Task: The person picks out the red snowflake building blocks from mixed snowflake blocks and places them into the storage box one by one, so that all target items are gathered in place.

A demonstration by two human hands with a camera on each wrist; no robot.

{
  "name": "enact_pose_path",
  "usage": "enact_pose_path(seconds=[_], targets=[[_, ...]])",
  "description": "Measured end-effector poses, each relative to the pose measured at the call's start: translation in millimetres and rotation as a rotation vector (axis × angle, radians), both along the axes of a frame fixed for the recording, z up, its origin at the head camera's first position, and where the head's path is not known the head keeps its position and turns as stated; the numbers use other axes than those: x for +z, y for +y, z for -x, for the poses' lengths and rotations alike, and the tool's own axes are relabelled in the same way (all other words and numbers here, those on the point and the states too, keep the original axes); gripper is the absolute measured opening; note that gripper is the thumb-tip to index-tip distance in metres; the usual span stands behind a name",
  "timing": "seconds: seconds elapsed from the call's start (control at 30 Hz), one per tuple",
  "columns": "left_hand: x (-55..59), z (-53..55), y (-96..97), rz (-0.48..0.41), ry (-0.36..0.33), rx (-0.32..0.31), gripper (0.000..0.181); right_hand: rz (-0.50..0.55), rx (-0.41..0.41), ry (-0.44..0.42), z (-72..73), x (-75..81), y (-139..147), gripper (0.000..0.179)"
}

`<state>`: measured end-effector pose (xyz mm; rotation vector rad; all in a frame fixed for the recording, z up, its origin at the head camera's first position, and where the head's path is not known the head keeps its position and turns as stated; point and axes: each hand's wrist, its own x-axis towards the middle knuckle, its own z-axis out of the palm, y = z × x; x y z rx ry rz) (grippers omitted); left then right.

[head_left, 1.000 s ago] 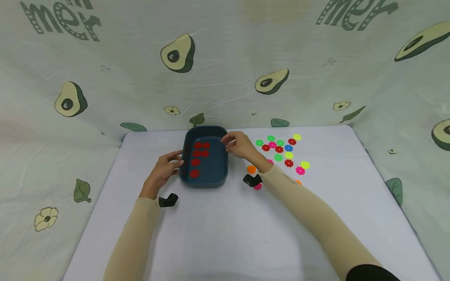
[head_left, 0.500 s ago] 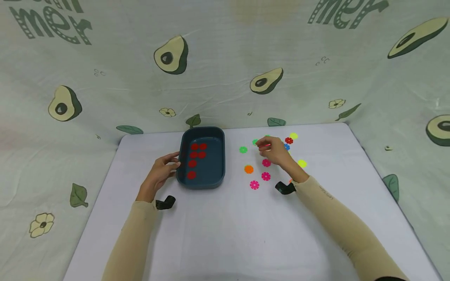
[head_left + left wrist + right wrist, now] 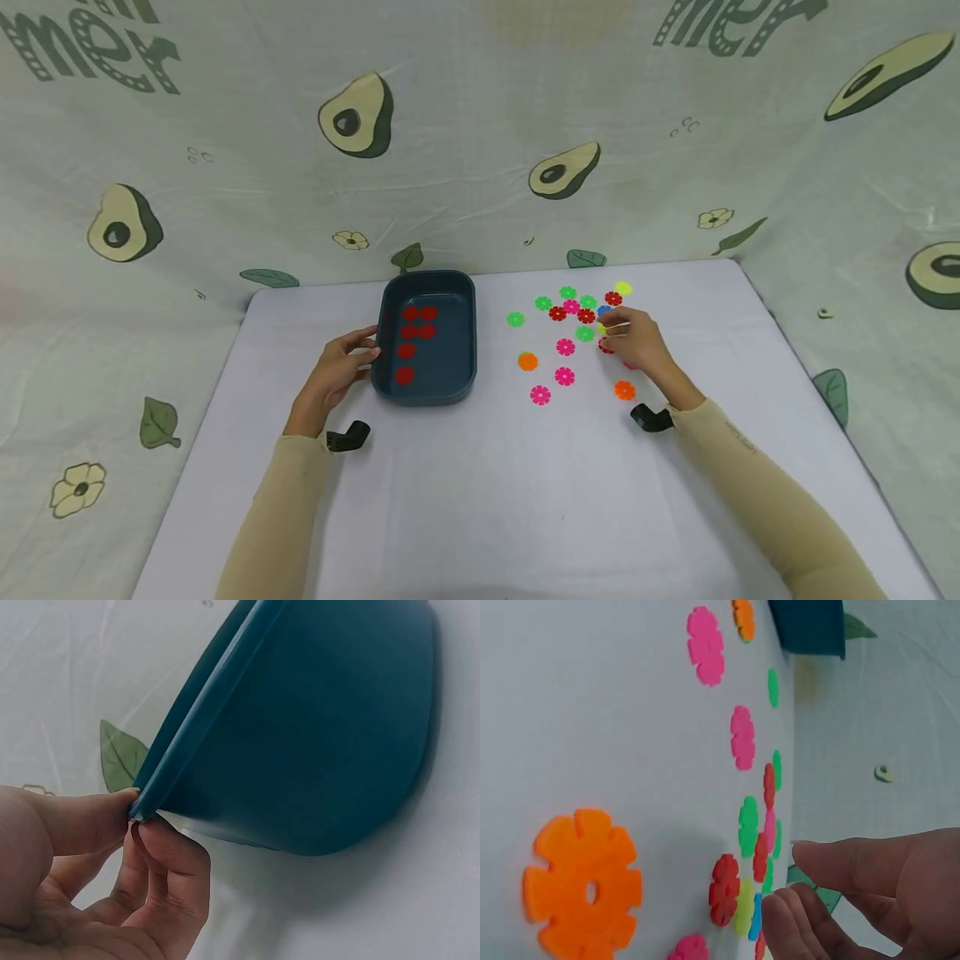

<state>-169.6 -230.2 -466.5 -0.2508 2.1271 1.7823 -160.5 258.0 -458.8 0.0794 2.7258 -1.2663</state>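
Note:
My left hand [image 3: 333, 377] pinches the left rim of a dark blue rectangular tray [image 3: 450, 367] between thumb and fingers; the left wrist view shows the tray's outer wall [image 3: 322, 735] close up. Inside the tray lie several red flower-shaped discs [image 3: 406, 351]. Over the loose discs on the right hovers my right hand [image 3: 639, 342], with a gap between thumb and fingers and nothing held. Nearest to it are a red flower-shaped disc [image 3: 724, 890], a yellow disc [image 3: 744, 907] and a blue disc [image 3: 757, 916], partly hidden by the hand in the head view.
Several pink, green, orange, red and yellow discs are scattered right of the tray, among them an orange disc [image 3: 625, 391] and a pink disc [image 3: 540, 396]. Behind the white table [image 3: 480, 500] hangs a patterned cloth [image 3: 465, 150].
My right hand has moved away from the tray's right edge, rightward over the loose discs. My left hand keeps its hold on the rim. The head view has shifted slightly.

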Motion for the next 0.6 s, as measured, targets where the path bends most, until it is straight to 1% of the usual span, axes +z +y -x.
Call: enact_pose_path(seconds=[0.1, 0.27, 0.4, 0.5, 0.6], targets=[[-0.5, -0.2, -0.9, 0.002, 0.001, -0.001, 0.057, -0.06, -0.01, -0.019, -1.0, -4.4, 5.0, 0.039], [-0.1, 0.6, -1.5, -0.007, 0.005, -0.003, 0.057, -0.152, 0.004, -0.035, -1.0, -13.4, 9.2, 0.041], [-1.1, 1.4, -0.6, -0.012, 0.003, -0.002, 0.057, -0.176, 0.014, -0.007, -0.6, -19.3, 9.2, 0.04], [-1.2, 1.8, -0.6, -0.01, 0.0, 0.003, 0.056, -0.187, 0.016, 0.02, -0.2, -21.6, 7.3, 0.038], [-0.6, 1.8, -0.9, -0.007, -0.003, 0.006, 0.056, -0.197, 0.014, 0.029, 0.2, -23.0, 5.4, 0.037]])
